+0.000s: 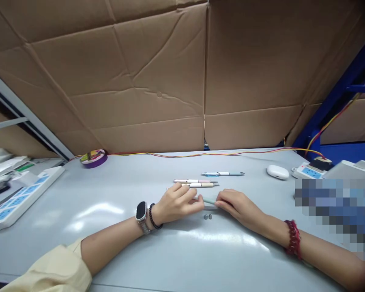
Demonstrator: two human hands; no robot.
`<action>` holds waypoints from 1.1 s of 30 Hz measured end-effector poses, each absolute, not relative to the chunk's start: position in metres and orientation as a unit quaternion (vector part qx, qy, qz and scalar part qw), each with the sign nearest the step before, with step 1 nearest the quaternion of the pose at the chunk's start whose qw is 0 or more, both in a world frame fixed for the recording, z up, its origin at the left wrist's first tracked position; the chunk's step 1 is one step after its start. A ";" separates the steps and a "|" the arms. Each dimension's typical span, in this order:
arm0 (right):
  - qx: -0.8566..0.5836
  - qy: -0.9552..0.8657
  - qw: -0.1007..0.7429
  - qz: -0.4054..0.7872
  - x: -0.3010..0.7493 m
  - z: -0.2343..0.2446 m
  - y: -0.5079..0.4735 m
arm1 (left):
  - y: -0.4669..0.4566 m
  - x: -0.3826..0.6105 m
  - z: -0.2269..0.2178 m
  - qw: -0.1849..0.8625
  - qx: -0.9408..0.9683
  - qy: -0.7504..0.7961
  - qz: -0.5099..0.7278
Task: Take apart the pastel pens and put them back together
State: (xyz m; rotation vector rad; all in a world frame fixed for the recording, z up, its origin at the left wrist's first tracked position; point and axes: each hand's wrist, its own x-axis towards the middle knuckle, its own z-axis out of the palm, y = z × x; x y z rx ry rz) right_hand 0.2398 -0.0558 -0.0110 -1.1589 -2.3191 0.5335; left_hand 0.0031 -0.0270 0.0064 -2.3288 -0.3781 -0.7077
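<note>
Between my two hands is a slim pale green pen part (209, 200), lying level just above the table. My left hand (182, 200) is closed on its left end, with the fingers hiding most of that side. The fingertips of my right hand (235, 205) pinch its right end. Two small metal pen tips (208, 217) rest on the table just below it. Beyond my left hand lie a pink-and-white pen (193, 181) and a cream-and-white pen (202, 185), side by side. A blue-and-white pen (223, 174) is a little farther back.
A white earbud case (278, 172) sits at the right, near a power strip (308, 172) and a white charger (349, 170). On the left are a long power strip (27, 198) and a purple tape roll (93, 158). Wires run along the back by cardboard (158, 81).
</note>
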 end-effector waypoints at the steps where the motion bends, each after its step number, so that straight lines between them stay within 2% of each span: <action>1: -0.422 -0.854 0.237 0.192 0.239 -0.011 -0.055 | -0.029 0.004 0.007 0.338 -0.890 -0.139 -0.271; 7: -0.412 -0.864 0.220 0.190 0.239 -0.008 -0.058 | -0.034 0.006 0.008 0.342 -0.890 -0.157 -0.256; 13: -0.412 -0.853 0.246 0.203 0.240 -0.005 -0.059 | -0.028 0.005 0.005 0.295 -0.900 -0.216 -0.237; 25: -0.395 -0.857 0.255 0.211 0.239 -0.006 -0.056 | -0.031 0.006 0.011 0.327 -0.902 -0.169 -0.228; 33: -0.372 -0.865 0.258 0.216 0.237 -0.009 -0.055 | -0.032 0.014 0.000 0.309 -0.908 -0.179 -0.219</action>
